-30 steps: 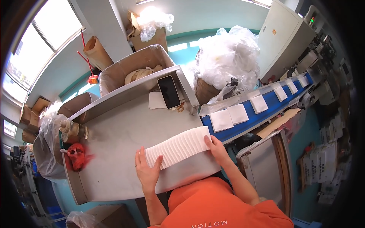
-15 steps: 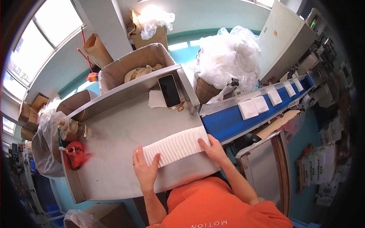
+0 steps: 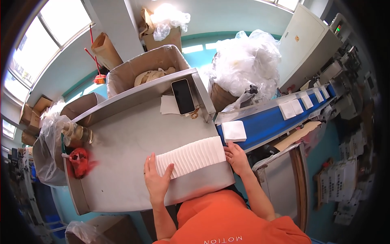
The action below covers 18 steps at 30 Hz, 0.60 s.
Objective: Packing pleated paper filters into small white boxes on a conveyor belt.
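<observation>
A long row of white folded paper napkins stands packed side by side on the metal table, close to its near edge. At the row's left end, my left hand has its thumb on the near side and its fingers at the far left corner, holding that end. My right hand is by the row's right end, fingers stretched and slightly apart with nothing in them. Just beyond its fingertips, a small stack of white napkins lies on the near end of the blue conveyor belt.
More white napkins lie farther up the belt. A phone and a white paper sheet rest at the table's back. A red plastic bag and a glass jar stand left. A lined box sits behind the raised edge.
My right hand has come off the row's right end and moved right toward the belt. A napkin stack now lies at the belt's near end; the other napkins have shifted along it.
</observation>
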{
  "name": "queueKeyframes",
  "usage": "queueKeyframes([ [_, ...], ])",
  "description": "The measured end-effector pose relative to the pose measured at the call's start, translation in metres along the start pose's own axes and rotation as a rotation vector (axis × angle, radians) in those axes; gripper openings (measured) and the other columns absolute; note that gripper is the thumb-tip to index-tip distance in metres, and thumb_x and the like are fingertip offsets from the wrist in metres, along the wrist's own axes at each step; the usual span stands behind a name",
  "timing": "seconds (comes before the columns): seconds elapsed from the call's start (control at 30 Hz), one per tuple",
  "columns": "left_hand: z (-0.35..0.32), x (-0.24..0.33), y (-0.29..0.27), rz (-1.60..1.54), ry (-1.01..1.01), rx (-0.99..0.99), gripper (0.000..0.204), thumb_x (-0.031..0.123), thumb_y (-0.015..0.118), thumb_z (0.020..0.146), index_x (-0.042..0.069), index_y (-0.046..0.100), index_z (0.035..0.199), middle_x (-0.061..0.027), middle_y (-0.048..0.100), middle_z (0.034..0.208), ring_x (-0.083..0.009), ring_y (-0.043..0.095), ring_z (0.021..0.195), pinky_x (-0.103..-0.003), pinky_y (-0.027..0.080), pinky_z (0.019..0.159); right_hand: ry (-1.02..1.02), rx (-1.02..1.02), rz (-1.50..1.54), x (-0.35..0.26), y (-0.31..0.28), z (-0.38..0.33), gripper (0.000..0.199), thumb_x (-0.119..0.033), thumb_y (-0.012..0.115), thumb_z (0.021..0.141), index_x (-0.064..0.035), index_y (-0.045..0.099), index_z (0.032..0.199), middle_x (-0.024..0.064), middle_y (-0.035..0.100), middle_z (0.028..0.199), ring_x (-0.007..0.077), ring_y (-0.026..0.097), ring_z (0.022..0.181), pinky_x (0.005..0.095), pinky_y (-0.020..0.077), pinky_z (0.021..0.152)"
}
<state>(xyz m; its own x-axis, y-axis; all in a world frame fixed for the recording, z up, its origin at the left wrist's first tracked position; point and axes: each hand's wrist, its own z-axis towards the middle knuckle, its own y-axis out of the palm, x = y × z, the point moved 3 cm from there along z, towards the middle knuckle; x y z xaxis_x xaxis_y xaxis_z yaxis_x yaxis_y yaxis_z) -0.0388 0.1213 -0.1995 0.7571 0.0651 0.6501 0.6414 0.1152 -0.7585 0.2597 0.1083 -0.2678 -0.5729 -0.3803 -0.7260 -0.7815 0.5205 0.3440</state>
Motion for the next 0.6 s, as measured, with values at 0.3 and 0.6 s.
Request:
queueKeyframes([
  [0.3, -0.001, -0.009, 0.001, 0.033, -0.05, 0.038, 0.076, 0.041, 0.073, 0.083, 0.003, 0.042, 0.141, -0.026, 0.04, 0.141, -0.0418, 0.042, 0.128, -0.047, 0.038, 0.104, 0.249, -0.261, -0.091, 0.039, 0.003, 0.002, 0.037, -0.031, 0.063, 0.094, -0.0014, 0.061, 0.116, 0.0055, 0.066, 0.1, 0.0155, 0.062, 0.086, 0.0288, 0.049, 0.075],
  [0.6, -0.002, 0.003, 0.005, -0.012, 0.036, -0.033, 0.073, 0.039, 0.073, 0.083, 0.002, 0.044, 0.139, -0.0266, 0.041, 0.14, -0.0422, 0.044, 0.127, -0.046, 0.04, 0.103, -0.095, -0.163, -0.325, 0.008, 0.015, -0.005, 0.043, -0.04, 0.058, 0.096, -0.0033, 0.058, 0.118, 0.0067, 0.065, 0.102, 0.0134, 0.06, 0.089, 0.029, 0.0486, 0.079],
])
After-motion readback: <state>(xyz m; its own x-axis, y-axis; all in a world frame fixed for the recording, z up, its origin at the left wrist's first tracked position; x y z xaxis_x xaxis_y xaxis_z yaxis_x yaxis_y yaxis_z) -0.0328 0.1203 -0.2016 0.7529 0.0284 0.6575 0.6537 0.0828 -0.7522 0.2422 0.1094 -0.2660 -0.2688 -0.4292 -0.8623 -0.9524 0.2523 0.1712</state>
